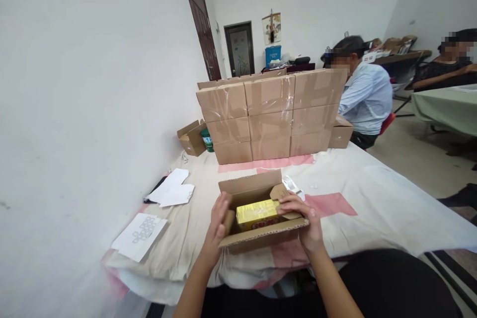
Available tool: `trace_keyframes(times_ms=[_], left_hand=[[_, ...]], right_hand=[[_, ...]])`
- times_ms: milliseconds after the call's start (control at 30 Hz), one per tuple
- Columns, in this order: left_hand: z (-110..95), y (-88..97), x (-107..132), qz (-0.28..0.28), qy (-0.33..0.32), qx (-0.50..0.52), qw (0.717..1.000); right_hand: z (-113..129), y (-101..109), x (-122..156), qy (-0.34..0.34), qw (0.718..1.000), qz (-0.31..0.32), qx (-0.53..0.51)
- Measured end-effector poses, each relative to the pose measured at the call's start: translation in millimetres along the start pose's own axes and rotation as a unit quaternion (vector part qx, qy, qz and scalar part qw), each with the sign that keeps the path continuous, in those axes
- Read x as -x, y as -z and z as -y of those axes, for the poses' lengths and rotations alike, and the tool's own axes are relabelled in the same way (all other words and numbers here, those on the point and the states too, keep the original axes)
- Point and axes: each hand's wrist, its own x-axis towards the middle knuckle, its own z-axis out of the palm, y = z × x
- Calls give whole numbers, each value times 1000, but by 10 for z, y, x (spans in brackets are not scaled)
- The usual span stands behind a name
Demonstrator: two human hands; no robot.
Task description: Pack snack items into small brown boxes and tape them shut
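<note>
An open cardboard box [261, 239] sits near the table's front edge with a yellow packet [257, 211] inside it. My left hand [217, 223] lies flat against the box's left end flap, fingers stretched upward. My right hand [303, 216] rests on the box's right end, its fingers curled over the small side flap and pressing it down beside the yellow packet. The box's back flap [249, 183] stands upright.
A stack of taped cardboard boxes [270, 114] stands at the table's far end, with an open box [192, 137] and a green cup [207, 139] to its left. White papers [171, 189] and a printed sheet [141, 234] lie at left. Two seated people [363, 94] are at right.
</note>
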Motion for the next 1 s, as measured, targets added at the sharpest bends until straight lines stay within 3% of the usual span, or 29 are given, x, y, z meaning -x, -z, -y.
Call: trace_keyframes(times_ms=[133, 400, 600, 733, 867, 1000], left_hand=[[-124, 82, -137, 87, -24, -79, 993], [-3, 236, -300, 132, -56, -99, 985], [67, 246, -252, 90, -41, -64, 993], [20, 131, -216, 27, 49, -10, 998], [-42, -54, -208, -46, 55, 61, 996], [1, -17, -249, -42, 35, 53, 997]], right_hand=[[0, -40, -3, -17, 1000, 7, 14], [25, -42, 4, 39, 999, 17, 8], [-8, -97, 9, -3, 998, -22, 63], [-18, -161, -6, -30, 998, -52, 35], [-17, -148, -61, -40, 999, -7, 20], [-20, -91, -100, -74, 996, 40, -16]])
